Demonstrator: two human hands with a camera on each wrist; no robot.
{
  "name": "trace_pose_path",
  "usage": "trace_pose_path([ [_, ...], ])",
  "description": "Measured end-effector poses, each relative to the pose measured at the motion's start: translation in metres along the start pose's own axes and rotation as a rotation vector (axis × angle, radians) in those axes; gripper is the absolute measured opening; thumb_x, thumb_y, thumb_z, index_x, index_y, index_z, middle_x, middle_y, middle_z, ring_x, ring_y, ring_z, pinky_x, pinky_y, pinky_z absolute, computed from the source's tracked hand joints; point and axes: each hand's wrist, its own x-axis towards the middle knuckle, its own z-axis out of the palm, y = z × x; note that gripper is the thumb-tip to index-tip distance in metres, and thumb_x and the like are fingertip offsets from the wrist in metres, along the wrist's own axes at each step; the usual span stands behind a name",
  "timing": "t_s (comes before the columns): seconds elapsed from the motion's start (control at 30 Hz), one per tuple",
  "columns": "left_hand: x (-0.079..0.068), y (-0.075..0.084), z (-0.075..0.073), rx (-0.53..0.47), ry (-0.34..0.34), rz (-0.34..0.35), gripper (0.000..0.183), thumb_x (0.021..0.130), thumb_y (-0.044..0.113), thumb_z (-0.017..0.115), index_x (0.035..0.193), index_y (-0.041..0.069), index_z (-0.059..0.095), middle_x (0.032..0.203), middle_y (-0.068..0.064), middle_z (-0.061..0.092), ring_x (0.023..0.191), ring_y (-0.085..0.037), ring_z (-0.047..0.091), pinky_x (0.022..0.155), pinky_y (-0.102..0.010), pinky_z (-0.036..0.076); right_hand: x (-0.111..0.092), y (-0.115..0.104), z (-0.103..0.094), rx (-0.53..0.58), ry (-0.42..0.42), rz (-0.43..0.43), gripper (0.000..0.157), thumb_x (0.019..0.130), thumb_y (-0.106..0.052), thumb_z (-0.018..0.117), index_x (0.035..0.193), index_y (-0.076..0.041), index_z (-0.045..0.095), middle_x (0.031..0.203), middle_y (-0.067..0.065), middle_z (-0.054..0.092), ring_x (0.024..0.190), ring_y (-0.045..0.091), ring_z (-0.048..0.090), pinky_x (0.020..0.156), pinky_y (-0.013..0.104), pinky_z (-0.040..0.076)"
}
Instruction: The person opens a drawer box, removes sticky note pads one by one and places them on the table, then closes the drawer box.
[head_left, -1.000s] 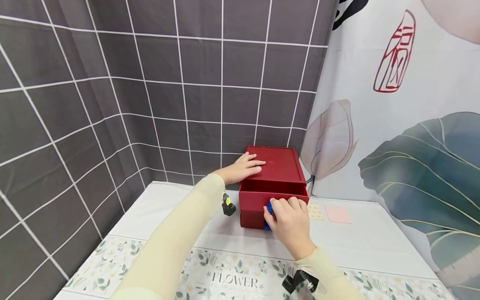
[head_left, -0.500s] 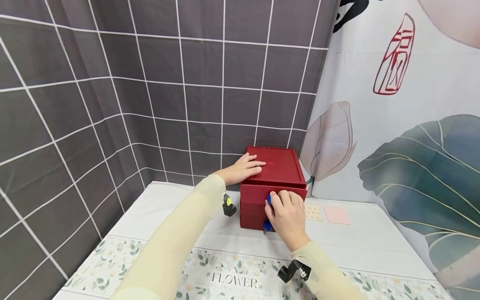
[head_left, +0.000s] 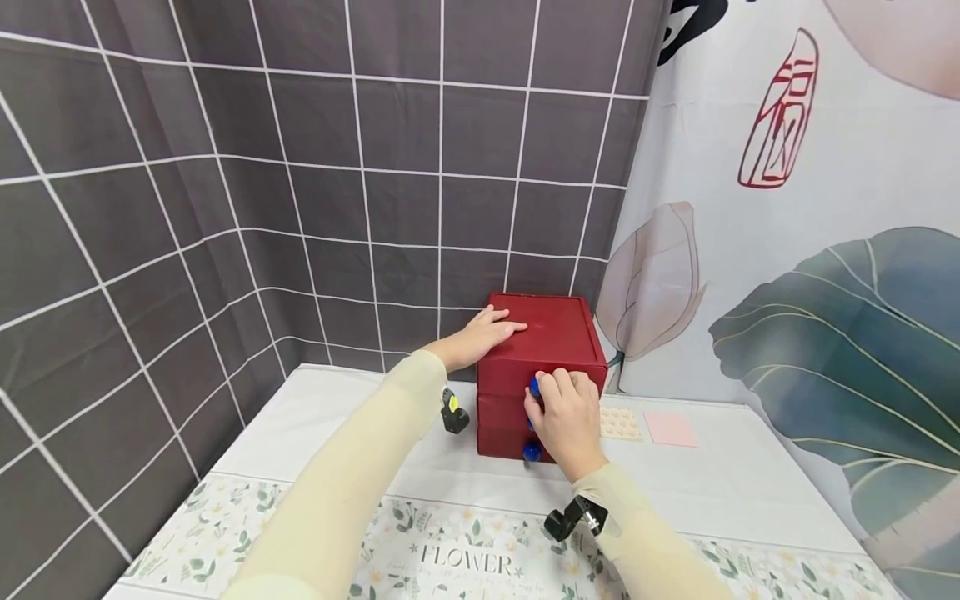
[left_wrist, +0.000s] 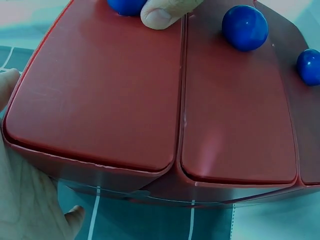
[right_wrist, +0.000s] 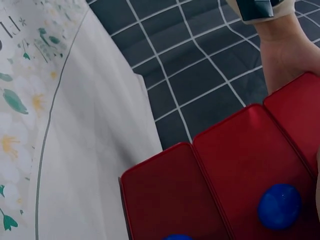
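A dark red three-drawer box [head_left: 547,329] stands on the table against the backdrop, with all its drawer fronts flush. Each front carries a round blue knob. My left hand [head_left: 476,339] lies spread on the left side of the box's top. My right hand [head_left: 567,417] holds the top drawer's knob [left_wrist: 125,5]; the thumb shows beside it in the left wrist view. Below, the middle knob [left_wrist: 245,27] and the bottom knob [head_left: 532,452] are untouched. Seen from the right wrist, my left hand [right_wrist: 290,62] rests beyond the box's upper edge.
Right of the box lie a small patterned cream sheet [head_left: 621,423] and a pink square [head_left: 670,428]. The white table cover [head_left: 420,442] has a floral band along its front. A dark grid-patterned curtain [head_left: 390,208] hangs behind, meeting a leaf-print cloth [head_left: 675,142].
My right hand has pushed the top drawer back into the box, from partly pulled out to flush. My left hand has stayed on the box's top.
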Motion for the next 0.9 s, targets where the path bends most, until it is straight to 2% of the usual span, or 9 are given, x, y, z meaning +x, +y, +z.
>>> trace_pose_path([
  [0.2,0.0,-0.001,-0.002,0.014,0.007,0.02,0.043,0.094,0.046,0.036,0.134,0.034,0.047,0.149,0.004,0.02,0.138,-0.015,-0.004,0.105,-0.055,0.013,0.003,0.002,0.0,-0.008,-0.017,-0.021,0.027,0.082,-0.023,0.067,0.099,-0.004,0.058,0.083,0.011,0.051,0.081,0.031,0.046,0.067,0.042,0.037],
  [0.47,-0.004,0.0,-0.001,0.08,-0.004,0.026,0.044,0.095,0.045,0.036,0.137,0.033,0.043,0.15,0.003,0.02,0.138,-0.017,-0.004,0.106,-0.055,0.011,0.003,0.005,0.001,-0.021,-0.035,-0.055,0.032,0.081,-0.024,0.069,0.101,-0.003,0.055,0.084,0.01,0.05,0.08,0.03,0.046,0.068,0.042,0.037],
  [0.6,-0.003,-0.002,0.0,0.116,0.004,0.052,0.046,0.094,0.046,0.039,0.137,0.032,0.044,0.15,0.001,0.021,0.138,-0.019,-0.003,0.106,-0.054,0.01,0.004,0.004,-0.002,-0.025,-0.066,-0.041,0.033,0.082,-0.025,0.069,0.103,-0.004,0.054,0.086,0.01,0.049,0.082,0.029,0.045,0.069,0.041,0.037],
  [0.73,-0.004,-0.001,0.0,0.167,0.01,0.07,0.047,0.092,0.046,0.042,0.137,0.03,0.044,0.15,-0.001,0.022,0.138,-0.02,-0.002,0.107,-0.051,0.01,0.001,0.004,0.0,-0.027,-0.054,-0.028,0.034,0.082,-0.027,0.068,0.105,-0.005,0.056,0.085,0.009,0.051,0.081,0.028,0.046,0.067,0.041,0.038],
  [0.9,-0.007,0.003,0.002,0.185,0.014,0.083,0.049,0.092,0.046,0.044,0.137,0.029,0.044,0.15,-0.003,0.022,0.139,-0.022,-0.001,0.107,-0.051,0.011,-0.012,0.002,0.001,0.032,-0.054,0.067,0.042,0.082,-0.029,0.066,0.117,-0.007,0.057,0.083,0.006,0.055,0.081,0.028,0.047,0.07,0.042,0.037],
])
